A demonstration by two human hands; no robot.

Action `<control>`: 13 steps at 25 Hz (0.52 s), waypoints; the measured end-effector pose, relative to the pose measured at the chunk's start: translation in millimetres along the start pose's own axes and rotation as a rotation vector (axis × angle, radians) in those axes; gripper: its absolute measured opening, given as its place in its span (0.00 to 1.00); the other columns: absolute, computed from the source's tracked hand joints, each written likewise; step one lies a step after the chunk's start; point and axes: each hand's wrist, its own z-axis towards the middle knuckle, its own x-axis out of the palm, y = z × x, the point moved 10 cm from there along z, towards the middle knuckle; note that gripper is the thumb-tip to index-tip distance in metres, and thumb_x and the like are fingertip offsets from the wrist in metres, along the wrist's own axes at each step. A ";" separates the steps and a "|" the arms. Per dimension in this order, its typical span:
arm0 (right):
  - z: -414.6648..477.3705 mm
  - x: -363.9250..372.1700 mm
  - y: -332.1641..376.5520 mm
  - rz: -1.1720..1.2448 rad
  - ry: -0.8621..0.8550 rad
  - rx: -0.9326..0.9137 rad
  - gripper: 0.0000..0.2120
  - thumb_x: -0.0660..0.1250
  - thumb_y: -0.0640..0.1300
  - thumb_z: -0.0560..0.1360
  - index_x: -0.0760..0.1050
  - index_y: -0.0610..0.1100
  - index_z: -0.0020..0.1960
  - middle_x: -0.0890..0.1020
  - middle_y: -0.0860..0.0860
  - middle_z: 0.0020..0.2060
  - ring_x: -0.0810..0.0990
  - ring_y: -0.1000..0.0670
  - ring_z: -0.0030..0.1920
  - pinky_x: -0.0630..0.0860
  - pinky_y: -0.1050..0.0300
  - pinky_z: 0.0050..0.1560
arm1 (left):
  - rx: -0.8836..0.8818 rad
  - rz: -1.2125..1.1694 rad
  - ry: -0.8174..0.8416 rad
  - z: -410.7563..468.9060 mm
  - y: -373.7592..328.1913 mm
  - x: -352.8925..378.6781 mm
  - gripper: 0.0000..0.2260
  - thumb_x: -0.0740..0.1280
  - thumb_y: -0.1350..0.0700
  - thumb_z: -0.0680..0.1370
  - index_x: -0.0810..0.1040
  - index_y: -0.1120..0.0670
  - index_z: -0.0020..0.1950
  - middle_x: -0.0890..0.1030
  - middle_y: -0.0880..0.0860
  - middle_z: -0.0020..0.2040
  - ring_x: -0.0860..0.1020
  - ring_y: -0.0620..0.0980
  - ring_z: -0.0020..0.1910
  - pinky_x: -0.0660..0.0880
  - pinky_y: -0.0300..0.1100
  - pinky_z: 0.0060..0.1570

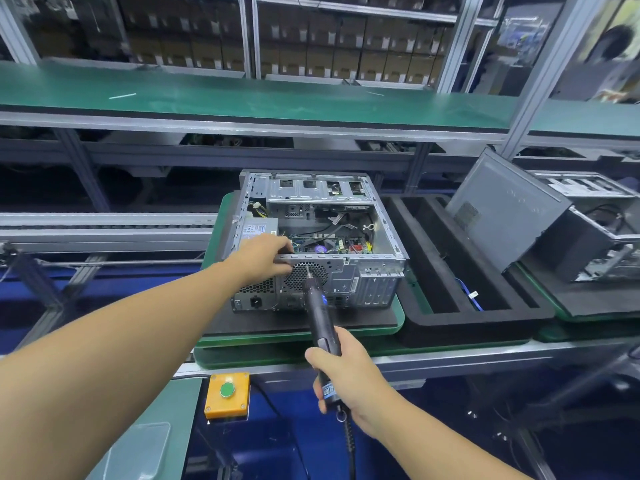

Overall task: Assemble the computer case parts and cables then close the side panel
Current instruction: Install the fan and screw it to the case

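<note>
An open grey computer case [367, 282] lies on its side on a green pallet [398, 318], its rear panel facing me and its motherboard and cables showing inside. My left hand [266, 256] grips the case's upper rear edge beside the fan grille [294, 282]. My right hand [349, 372] holds a black electric screwdriver [317, 313]. The screwdriver's tip touches the top of the fan grille. A grey side panel [505, 220] leans upright to the right of the case.
A black foam tray [460, 327] holding a blue cable [471, 296] sits to the right of the case. A second open case [599, 244] stands at the far right. A yellow box with a green button [227, 394] is at the near edge. Shelves with cartons stand behind.
</note>
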 end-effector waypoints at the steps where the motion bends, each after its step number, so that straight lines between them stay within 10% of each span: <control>1: -1.5 -9.7 0.1 -0.021 -0.008 -0.004 0.09 0.66 0.46 0.76 0.70 0.51 0.55 0.75 0.46 0.30 0.73 0.47 0.24 0.67 0.63 0.23 | -0.003 0.093 0.000 2.8 -6.4 3.7 0.19 0.73 0.44 0.73 0.76 0.50 0.60 0.80 0.48 0.55 0.75 0.50 0.57 0.70 0.50 0.58; 8: -12.8 -75.3 9.5 0.073 -0.119 -0.092 0.18 0.69 0.45 0.73 0.71 0.49 0.62 0.75 0.45 0.39 0.74 0.45 0.29 0.73 0.53 0.30 | -0.085 0.355 0.167 19.7 -22.5 4.3 0.17 0.76 0.43 0.71 0.73 0.50 0.48 0.76 0.47 0.46 0.76 0.54 0.59 0.68 0.53 0.62; 13: -14.3 -158.9 8.5 0.260 -0.209 -0.062 0.32 0.71 0.39 0.75 0.62 0.56 0.73 0.81 0.41 0.43 0.79 0.45 0.33 0.79 0.50 0.36 | 0.043 0.391 0.174 38.2 -86.8 -2.7 0.29 0.68 0.43 0.74 0.66 0.49 0.73 0.70 0.51 0.69 0.67 0.54 0.69 0.64 0.57 0.67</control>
